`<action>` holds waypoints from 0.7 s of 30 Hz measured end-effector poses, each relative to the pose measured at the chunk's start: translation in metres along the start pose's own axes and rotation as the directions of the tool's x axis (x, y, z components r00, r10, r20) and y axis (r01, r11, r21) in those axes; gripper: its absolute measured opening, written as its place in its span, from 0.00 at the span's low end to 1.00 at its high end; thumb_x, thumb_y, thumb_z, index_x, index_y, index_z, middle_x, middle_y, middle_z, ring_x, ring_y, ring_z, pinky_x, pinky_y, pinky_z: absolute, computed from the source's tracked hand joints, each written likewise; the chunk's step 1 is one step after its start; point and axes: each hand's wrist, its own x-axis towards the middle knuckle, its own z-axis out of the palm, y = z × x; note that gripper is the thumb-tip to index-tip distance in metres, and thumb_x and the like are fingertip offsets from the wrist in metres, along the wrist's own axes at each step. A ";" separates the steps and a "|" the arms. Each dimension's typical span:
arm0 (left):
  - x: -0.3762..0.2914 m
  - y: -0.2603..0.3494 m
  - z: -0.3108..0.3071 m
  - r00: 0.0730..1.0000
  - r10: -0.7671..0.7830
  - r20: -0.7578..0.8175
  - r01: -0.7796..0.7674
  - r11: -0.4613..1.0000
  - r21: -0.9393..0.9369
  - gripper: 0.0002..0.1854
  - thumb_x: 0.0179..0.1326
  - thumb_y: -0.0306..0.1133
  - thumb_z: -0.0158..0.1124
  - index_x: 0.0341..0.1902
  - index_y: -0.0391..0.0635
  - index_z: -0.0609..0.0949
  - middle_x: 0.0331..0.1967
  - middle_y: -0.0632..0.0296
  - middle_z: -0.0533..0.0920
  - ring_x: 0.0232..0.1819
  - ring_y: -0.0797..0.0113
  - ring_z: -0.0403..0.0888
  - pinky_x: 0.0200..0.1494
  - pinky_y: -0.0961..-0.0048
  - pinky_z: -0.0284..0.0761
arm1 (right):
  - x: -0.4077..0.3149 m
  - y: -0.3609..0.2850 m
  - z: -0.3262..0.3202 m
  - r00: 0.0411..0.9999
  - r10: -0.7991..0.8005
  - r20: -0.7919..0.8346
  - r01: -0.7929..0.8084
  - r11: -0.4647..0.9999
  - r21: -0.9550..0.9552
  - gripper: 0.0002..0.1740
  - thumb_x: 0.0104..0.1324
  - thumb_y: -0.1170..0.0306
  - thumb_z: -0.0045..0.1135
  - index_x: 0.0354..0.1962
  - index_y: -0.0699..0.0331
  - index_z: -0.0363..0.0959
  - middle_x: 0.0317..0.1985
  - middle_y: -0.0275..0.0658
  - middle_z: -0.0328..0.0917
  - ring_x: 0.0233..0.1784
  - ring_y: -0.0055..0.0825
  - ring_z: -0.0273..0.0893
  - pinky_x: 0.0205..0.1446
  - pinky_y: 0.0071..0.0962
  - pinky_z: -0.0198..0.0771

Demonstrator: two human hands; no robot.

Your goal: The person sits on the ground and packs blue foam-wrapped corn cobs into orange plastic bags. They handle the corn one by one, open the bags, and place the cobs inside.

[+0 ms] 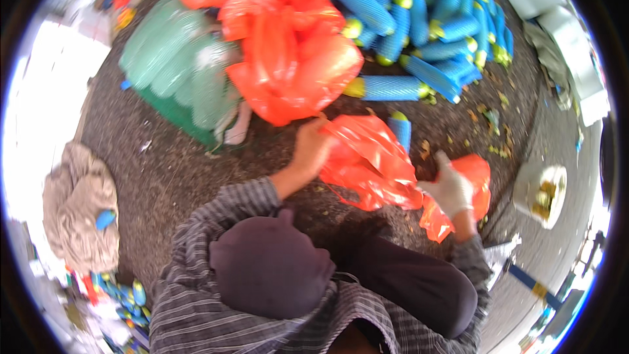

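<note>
My bare left hand [312,147] grips the edge of a crumpled red plastic bag [371,157] low over the dark ground. At the bag's right side is my right hand [449,187], in a whitish glove; another piece of red plastic [474,172] lies around and under it. Whether its fingers hold the plastic, I cannot tell. Beyond my left hand stands a fuller red plastic bag [295,69]. A blue foam-netted vegetable with yellow-green ends [402,130] lies just behind the crumpled bag, and many more like it [393,87] are heaped farther back.
Pale green netted produce [182,69] in a mesh sack lies at the upper left. A brown cloth sack [81,206] is at the far left. On the right are a white bucket [538,194] with yellowish scraps and a row of white foam boxes [565,34].
</note>
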 end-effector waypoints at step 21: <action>-0.011 -0.033 -0.199 0.824 0.023 -0.566 0.370 0.733 0.570 0.43 0.64 0.47 0.81 0.72 0.29 0.75 0.67 0.38 0.83 0.65 0.49 0.85 0.67 0.55 0.80 | 0.159 -0.338 0.331 0.878 -0.228 -0.420 0.477 0.344 0.809 0.29 0.65 0.64 0.73 0.62 0.61 0.78 0.57 0.40 0.84 0.63 0.34 0.79 0.66 0.43 0.77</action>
